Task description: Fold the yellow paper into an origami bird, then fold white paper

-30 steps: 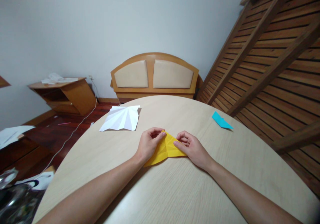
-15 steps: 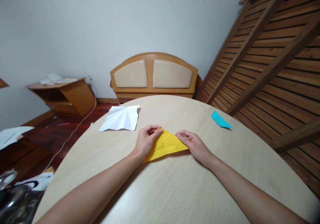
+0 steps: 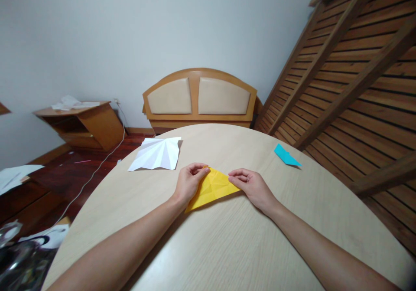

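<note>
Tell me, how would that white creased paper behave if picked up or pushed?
The white paper would probably feel light, being a thin sheet. Its fanned creases may let it flex like pleats. Pushed, it would likely slide on the smooth-looking table.

Got a creased white paper [image 3: 157, 154] left of centre, teal folded paper [image 3: 287, 155] at right, padded headboard [image 3: 194, 96] mid-frame, and slatted wood [image 3: 349, 83] hogging the upper right.

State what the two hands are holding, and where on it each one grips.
A creased yellow paper: the left hand pinches it at its top corner, and the right hand at its right side.
</note>
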{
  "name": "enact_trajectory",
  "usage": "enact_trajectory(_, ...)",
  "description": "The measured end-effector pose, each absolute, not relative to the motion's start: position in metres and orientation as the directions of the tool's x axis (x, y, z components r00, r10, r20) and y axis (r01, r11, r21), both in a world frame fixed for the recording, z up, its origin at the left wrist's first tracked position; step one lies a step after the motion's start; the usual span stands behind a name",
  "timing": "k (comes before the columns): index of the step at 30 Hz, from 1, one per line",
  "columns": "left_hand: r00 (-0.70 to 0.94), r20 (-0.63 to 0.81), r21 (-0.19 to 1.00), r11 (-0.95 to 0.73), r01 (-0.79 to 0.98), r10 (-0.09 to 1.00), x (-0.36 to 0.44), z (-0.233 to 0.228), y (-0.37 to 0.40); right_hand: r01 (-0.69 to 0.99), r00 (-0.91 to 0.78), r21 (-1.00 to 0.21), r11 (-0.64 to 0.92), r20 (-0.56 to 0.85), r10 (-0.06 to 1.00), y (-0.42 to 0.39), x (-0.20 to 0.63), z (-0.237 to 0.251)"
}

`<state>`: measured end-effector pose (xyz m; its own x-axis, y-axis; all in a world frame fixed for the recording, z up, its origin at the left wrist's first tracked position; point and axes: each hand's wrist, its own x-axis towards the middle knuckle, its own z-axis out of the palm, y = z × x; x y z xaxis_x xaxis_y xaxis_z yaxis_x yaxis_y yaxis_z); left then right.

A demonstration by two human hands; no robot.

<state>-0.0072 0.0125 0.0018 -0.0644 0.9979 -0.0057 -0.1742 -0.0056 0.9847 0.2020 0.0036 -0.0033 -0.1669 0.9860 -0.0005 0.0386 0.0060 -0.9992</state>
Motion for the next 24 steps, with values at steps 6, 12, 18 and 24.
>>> enact_trajectory(6, -0.084, 0.014, 0.989, -0.026, -0.144, 0.996, -0.012, 0.004, 0.016, 0.059, -0.133, -0.998, 0.013, 0.005, 0.991, 0.005, 0.204, -0.002)
enact_trajectory(12, -0.116, 0.012, 0.988, -0.03, -0.155, 0.993, -0.016, 0.004, 0.019, 0.025, -0.079, -0.992, 0.123, 0.121, 0.99, 0.003, 0.199, 0.001)
enact_trajectory(18, -0.128, -0.02, 0.984, -0.003, -0.176, 0.992, -0.017, 0.0, 0.021, -0.035, -0.076, -0.989, 0.144, 0.146, 0.986, -0.004, 0.194, 0.004)
enact_trajectory(24, -0.128, -0.044, 0.987, 0.024, -0.16, 0.991, -0.018, -0.003, 0.022, -0.05, -0.055, -0.989, 0.138, 0.141, 0.989, -0.005, 0.194, 0.005)
